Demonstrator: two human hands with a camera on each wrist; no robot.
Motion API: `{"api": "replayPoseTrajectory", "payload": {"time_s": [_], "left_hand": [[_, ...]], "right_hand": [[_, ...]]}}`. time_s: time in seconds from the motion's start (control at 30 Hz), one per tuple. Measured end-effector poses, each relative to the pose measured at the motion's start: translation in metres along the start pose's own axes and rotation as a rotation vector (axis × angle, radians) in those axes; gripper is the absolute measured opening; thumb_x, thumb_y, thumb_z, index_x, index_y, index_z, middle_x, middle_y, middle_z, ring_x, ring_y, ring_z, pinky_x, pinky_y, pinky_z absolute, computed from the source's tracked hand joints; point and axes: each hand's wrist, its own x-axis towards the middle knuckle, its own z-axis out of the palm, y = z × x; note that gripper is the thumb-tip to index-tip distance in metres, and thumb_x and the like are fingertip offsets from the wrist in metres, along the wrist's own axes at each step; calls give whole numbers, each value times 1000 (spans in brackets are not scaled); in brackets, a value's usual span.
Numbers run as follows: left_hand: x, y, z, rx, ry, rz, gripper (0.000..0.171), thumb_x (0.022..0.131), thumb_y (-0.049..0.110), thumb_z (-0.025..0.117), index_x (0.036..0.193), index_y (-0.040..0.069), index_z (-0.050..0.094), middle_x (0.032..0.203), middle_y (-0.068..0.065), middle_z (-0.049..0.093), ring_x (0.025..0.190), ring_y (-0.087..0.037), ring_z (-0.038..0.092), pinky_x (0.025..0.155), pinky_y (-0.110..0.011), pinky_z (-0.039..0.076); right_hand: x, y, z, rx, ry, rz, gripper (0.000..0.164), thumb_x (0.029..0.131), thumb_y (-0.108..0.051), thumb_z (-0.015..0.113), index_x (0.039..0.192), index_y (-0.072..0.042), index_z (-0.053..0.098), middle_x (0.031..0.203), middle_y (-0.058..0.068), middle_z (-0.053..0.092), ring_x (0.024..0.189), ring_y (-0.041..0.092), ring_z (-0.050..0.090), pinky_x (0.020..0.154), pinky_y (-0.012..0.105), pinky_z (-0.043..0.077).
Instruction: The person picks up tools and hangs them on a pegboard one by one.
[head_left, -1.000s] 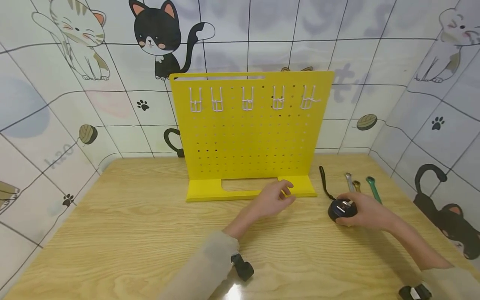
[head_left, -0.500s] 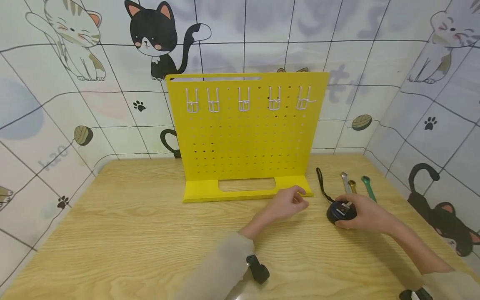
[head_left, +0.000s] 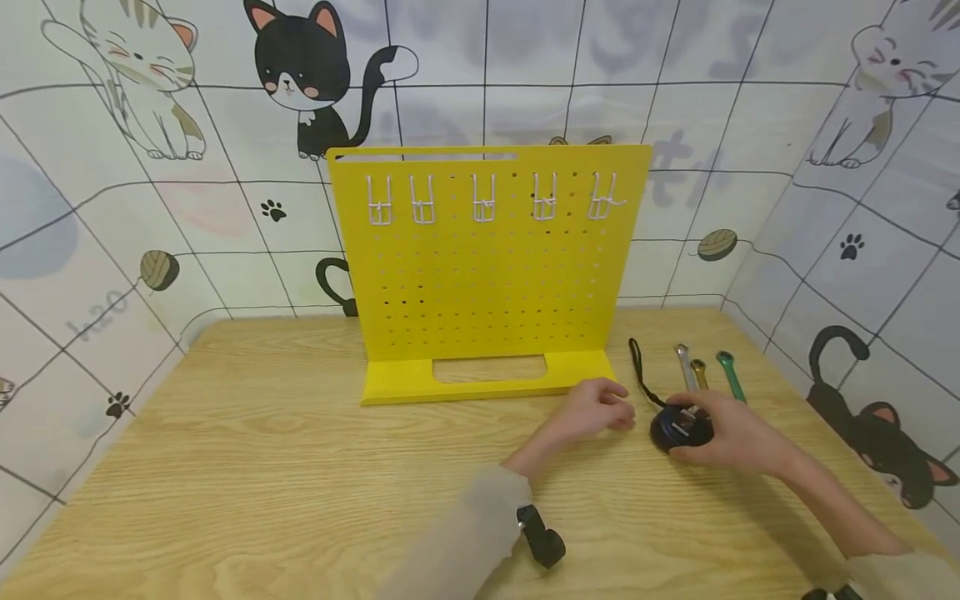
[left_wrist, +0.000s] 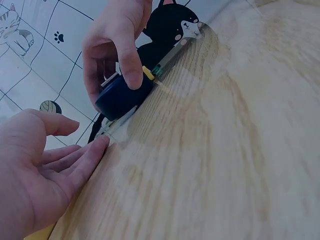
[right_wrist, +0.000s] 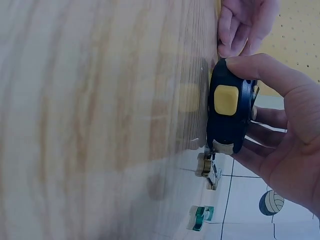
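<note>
A dark blue tape measure (head_left: 678, 427) with a yellow button (right_wrist: 226, 100) lies near the right side of the table, its black wrist strap (head_left: 639, 371) stretched toward the back. My right hand (head_left: 738, 433) grips it from the right, thumb on the near side and fingers on the far side. Just left of it, my left hand (head_left: 596, 410) rests low by the tabletop with fingers loosely bent and nothing in them. The left wrist view shows a gap between the left hand (left_wrist: 55, 160) and the tape measure (left_wrist: 125, 97).
A yellow pegboard stand (head_left: 480, 275) with several white wire hooks (head_left: 483, 200) stands at the table's back. Behind the right hand lie a silver wrench (head_left: 686, 367), a gold wrench (head_left: 699, 372) and a green wrench (head_left: 731, 375). Cat-patterned walls (head_left: 450, 67) enclose the table (head_left: 262, 467).
My left hand has moved right, from in front of the pegboard base to near the tape measure. The right hand keeps its grip in about the same place. The view has shifted slightly.
</note>
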Motion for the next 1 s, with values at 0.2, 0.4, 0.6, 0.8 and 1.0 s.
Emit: {"api": "replayPoseTrajectory", "payload": {"time_s": [0.2, 0.4, 0.6, 0.8, 1.0], "left_hand": [[6, 0, 8, -187, -8, -36, 36, 95, 0, 67, 128, -12, 58, 96, -17, 74, 94, -34, 73, 80, -33, 61], [14, 1, 12, -310, -31, -69, 37, 96, -3, 64, 130, -15, 55, 101, -24, 73, 101, -39, 71, 83, -38, 60], [19, 0, 15, -363, -49, -75, 40, 98, -1, 63, 133, -14, 52, 104, -26, 71, 104, -40, 70, 87, -40, 59], [22, 1, 19, -382, -18, -38, 30, 99, 4, 63, 126, -10, 62, 96, -15, 72, 89, -30, 72, 85, -41, 60], [25, 3, 23, -431, 72, -18, 20, 97, 8, 69, 114, -2, 70, 88, -6, 70, 72, -17, 66, 82, -43, 61]], "right_hand": [[-5, -4, 0, 12, -3, 12, 74, 73, -32, 92, 130, 4, 61, 120, 18, 65, 99, 31, 63, 76, 38, 55], [-8, -11, 0, 50, -29, 24, 75, 72, -31, 93, 131, 2, 60, 119, 15, 65, 95, 24, 61, 71, 30, 55], [-10, -13, 0, 36, -22, -15, 74, 71, -32, 93, 129, 2, 61, 121, 13, 66, 99, 25, 62, 77, 33, 56], [-13, -15, 0, 55, -21, -37, 74, 72, -32, 93, 130, 2, 61, 123, 13, 65, 101, 27, 62, 79, 34, 56], [-15, -18, 2, 57, -21, -62, 74, 72, -31, 93, 130, 2, 60, 126, 16, 64, 107, 35, 63, 84, 42, 57]]}}
